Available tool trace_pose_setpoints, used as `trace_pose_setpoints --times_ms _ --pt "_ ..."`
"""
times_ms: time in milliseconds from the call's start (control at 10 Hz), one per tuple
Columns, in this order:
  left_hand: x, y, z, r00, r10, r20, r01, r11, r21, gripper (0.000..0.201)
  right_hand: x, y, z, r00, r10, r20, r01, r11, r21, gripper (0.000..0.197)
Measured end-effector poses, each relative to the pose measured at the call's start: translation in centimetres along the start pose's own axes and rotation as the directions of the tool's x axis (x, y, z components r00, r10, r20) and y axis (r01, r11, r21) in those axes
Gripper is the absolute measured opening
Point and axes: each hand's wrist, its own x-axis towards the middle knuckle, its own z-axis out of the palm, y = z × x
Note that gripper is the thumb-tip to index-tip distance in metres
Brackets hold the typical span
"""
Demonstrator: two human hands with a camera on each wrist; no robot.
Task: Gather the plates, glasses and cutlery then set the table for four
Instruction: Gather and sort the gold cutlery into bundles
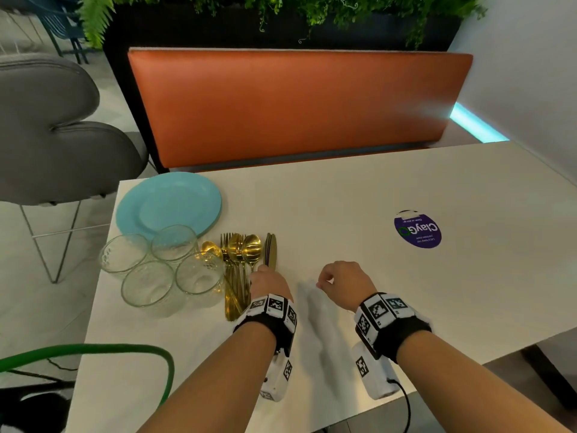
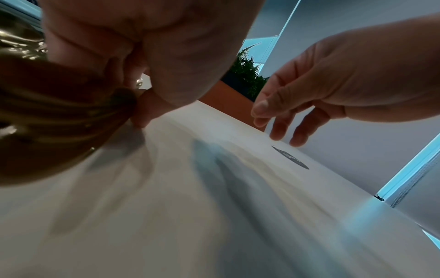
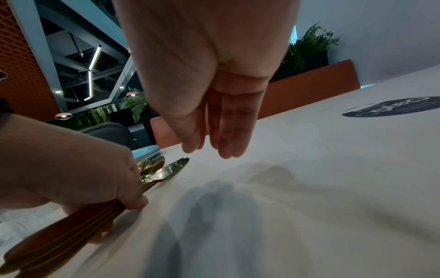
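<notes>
The left hand grips the gold cutlery bundle just right of the glasses; the right hand hangs beside it, fingers relaxed, empty. Judging from this, lift the bundle level and away from the glasses; steady its loose ends.

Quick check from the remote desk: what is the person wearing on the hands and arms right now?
Both forearms are bare, with no sleeves or gloves. The left hand and right hand each have a black wristband carrying white square tiles with black fiducial patterns. Under each wrist hangs a white camera box with similar tags; a thin black cable leaves the right one.
</notes>
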Motion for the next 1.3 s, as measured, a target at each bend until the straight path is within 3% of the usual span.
trace_pose_setpoints --times_ms 100,300,400,600,700,1200,1300 --pt "0.3 0.0 -0.2 0.999 0.012 -0.042 -0.010 0.999 0.050 0.041 0.1 0.3 -0.4 1.000 0.016 0.008 -0.016 1.000 -0.013 0.021" --pt "0.2 0.1 -1.5 1.000 -0.016 -0.008 0.015 0.996 -0.083 0.039 0.9 0.7 -1.1 0.999 0.052 0.016 -0.052 0.999 -0.010 0.019" --pt "-0.1 0.1 -1.9 0.999 0.045 0.014 -0.043 0.993 -0.110 0.045 1.2 0.4 -1.0 0.998 0.050 0.035 -0.049 0.998 -0.026 0.020" --pt "-0.3 0.0 -2.7 0.999 0.046 0.027 -0.045 0.998 -0.036 0.043 2.0 -0.6 -0.8 0.997 0.038 0.072 -0.036 0.999 -0.032 0.020" --pt "0.5 -0.2 -3.0 0.993 0.079 0.083 -0.090 0.987 0.134 0.040 2.3 -1.2 -1.0 0.996 0.031 0.078 -0.028 0.999 -0.030 0.020" --pt "1.7 1.0 -5.3 0.972 0.158 0.171 -0.195 0.955 0.225 0.029 5.0 -3.0 -1.5 0.993 0.042 0.114 -0.041 0.999 -0.012 0.021" --pt "3.0 1.5 -7.0 0.973 0.189 0.133 -0.213 0.958 0.193 0.033 6.3 -3.5 -1.6 0.992 0.035 0.119 -0.038 0.999 0.025 0.021"
